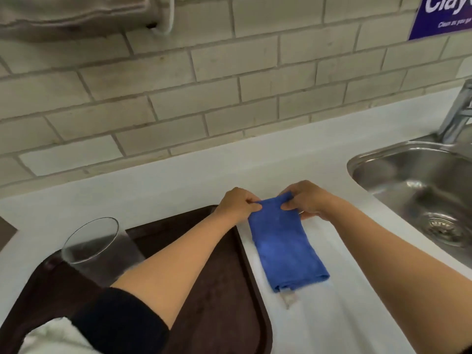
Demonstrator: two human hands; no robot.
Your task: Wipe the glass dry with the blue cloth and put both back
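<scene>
On a white counter [319, 159] backed by pale tiles [178, 85], both hands, left [236, 204] and right [310, 200], pinch the far edge of the folded cloth [283, 246]. The glass [98, 247] stands on a brown tray [219, 290] to the left; a steel sink [419, 185] lies right.

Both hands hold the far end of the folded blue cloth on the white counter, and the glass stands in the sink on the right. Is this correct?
Not quite. In the head view the glass stands on the dark brown tray at the left, not in the sink. The rest holds: the left hand and right hand both hold the far end of the folded blue cloth on the white counter.
</scene>
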